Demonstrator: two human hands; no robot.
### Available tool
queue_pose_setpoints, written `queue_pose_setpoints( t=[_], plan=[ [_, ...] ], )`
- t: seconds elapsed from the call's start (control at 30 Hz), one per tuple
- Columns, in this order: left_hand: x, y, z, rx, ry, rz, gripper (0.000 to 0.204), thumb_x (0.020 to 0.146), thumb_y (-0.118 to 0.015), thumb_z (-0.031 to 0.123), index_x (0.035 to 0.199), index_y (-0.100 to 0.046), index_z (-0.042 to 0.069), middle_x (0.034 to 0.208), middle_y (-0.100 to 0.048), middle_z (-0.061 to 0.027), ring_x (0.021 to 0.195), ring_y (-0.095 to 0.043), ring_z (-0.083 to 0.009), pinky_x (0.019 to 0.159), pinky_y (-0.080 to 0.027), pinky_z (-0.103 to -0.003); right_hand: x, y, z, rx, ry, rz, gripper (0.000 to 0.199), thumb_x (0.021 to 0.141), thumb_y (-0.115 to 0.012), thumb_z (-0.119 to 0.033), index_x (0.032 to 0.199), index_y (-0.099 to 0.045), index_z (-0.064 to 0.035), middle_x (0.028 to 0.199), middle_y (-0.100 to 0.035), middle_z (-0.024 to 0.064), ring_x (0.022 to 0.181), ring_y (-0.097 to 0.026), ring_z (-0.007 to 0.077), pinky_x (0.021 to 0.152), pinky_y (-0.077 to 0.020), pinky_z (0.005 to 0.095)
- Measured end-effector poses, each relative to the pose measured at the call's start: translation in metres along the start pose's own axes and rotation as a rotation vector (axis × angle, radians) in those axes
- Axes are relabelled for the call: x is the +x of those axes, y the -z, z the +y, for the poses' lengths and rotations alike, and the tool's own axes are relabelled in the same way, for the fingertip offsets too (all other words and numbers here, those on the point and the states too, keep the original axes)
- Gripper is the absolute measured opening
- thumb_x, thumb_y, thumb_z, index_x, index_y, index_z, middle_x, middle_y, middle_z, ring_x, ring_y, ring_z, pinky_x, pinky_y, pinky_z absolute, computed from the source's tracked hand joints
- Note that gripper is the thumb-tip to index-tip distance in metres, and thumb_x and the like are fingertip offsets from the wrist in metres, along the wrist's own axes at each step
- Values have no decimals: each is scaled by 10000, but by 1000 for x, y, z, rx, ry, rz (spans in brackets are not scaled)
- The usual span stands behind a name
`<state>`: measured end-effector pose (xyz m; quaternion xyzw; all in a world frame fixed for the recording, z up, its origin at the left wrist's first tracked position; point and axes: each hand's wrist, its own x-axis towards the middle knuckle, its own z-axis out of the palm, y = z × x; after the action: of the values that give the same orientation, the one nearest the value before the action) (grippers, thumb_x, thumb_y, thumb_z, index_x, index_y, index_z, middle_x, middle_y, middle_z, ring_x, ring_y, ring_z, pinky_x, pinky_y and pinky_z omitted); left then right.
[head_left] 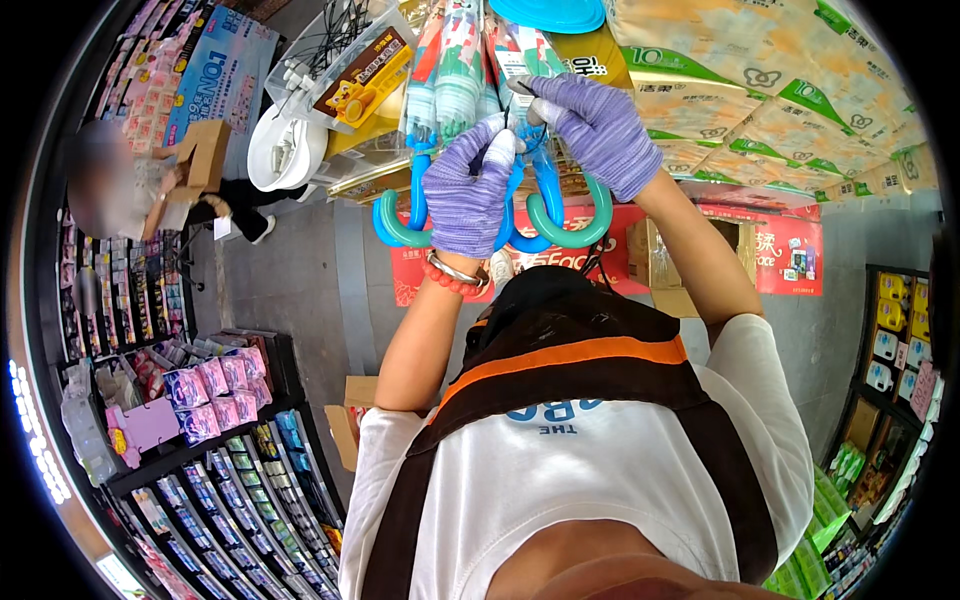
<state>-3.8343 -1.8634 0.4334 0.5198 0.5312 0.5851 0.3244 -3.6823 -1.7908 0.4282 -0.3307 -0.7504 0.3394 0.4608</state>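
Observation:
Several folded umbrellas [460, 75] with white, red and light-blue covers lie side by side in front of me. Their hooked plastic handles, blue and green [580, 236], point toward me. My left hand [468, 190], in a purple knitted glove with pale fingertips, is closed in a pinch above the handles. My right hand [600, 130], gloved alike, is closed too and meets it from the right. A thin dark cord [507, 118] runs between the fingertips, close to a white tag [514, 66]. The fingers partly hide the cord's ends.
Packs of tissues [720, 110] are stacked at the right, and a clear bin [345, 70] with cables stands left of the umbrellas. Beside it is a white bucket [285, 150]. An open carton [690, 250] lies below. At far left a person holds a cardboard box [203, 155].

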Motion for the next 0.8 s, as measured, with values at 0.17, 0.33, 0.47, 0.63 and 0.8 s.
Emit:
queue_pose_setpoints(
  t=[0.17,0.33,0.47,0.63,0.8],
  plan=[
    [0,1,-1,-53,68,-13,227,830,-631,60,1034,-612,-38,880,-652,-87,773,-604,-102,678,-507,-241,2,3,-11,-318,113,-68,303,850,-527,-173,1143,-600,-194,936,-621,130,827,-608,293,733,-496,382],
    [0,-1,-1,-43,3,10,224,823,-632,41,1032,-612,-37,901,-650,-89,794,-607,-110,684,-507,-239,-3,-2,-6,-491,106,-136,321,839,-510,-161,1145,-600,-204,959,-602,113,834,-608,283,720,-499,378],
    [0,-2,3,-132,12,43,222,816,-632,26,1031,-619,-27,911,-652,-86,810,-603,-108,690,-504,-232,-1,6,-18,-614,115,-213,335,815,-508,-135,1126,-611,-205,973,-593,87,835,-610,271,723,-500,381],
    [0,6,7,-11,70,-18,232,804,-642,7,1033,-625,-29,936,-654,-75,840,-597,-106,740,-495,-234,5,16,-25,-694,113,-316,278,814,-555,-135,1080,-637,-138,995,-590,118,863,-594,287,768,-487,342],
    [3,6,16,-80,83,-27,221,797,-650,8,1013,-631,-34,923,-657,-84,820,-603,-108,735,-498,-235,5,5,-15,-393,118,-229,273,826,-562,-149,1089,-635,-143,945,-600,126,840,-598,298,747,-489,358]
  ],
)
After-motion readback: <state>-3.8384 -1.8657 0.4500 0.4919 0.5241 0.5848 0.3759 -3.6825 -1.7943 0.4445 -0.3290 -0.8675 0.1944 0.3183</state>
